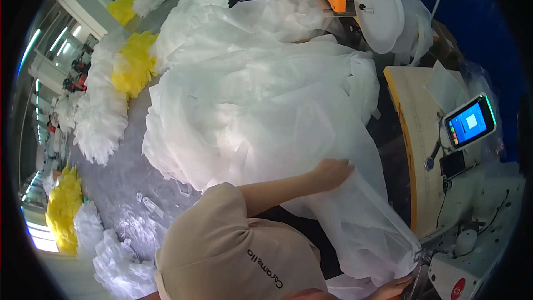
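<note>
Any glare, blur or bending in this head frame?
Head view: strong fisheye, with the table edge bowed and the corners black; the white fabric is nearly blown out; the screen glows but is readable; the left hand is sharp.

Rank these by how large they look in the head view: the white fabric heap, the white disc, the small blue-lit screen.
1. White fabric heap, by far the largest.
2. White disc.
3. Small blue-lit screen, smallest, though not by much, and fisheye bending makes that gap unsure.
</note>
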{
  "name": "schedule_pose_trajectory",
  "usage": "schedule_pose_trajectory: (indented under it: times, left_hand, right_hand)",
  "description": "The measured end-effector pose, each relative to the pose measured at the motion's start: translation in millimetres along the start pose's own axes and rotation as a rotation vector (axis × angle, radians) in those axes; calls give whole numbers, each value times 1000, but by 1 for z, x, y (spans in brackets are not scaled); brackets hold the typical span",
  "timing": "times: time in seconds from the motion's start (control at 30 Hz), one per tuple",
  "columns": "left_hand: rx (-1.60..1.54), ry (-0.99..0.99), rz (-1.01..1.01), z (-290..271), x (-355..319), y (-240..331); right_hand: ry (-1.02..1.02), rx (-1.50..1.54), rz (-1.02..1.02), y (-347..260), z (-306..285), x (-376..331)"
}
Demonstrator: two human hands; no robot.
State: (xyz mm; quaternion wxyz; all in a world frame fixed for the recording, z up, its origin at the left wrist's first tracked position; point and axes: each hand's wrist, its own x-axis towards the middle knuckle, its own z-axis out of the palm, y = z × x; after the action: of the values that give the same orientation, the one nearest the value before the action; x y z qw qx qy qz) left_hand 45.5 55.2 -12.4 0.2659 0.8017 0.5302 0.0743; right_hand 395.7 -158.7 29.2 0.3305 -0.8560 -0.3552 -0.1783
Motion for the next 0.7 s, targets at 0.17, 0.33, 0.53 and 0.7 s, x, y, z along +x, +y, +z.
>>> schedule_pose_trajectory:
  times: [0.17,0.33,0.53,0.7]
  left_hand:
    - [-283,323,231,-30,21,-11]
    - [-508,192,390,-53,41,8]
    - [-433,130,328,-57,58,56]
    - [-343,108,584,-61,85,117]
  right_hand:
    - [-171,-148,9,-2,-17,9]
    - [-199,381,116,-16,-6,16]
    - [-311,46,107,-18,-52,10]
    - [-286,498,501,-9,-80,7]
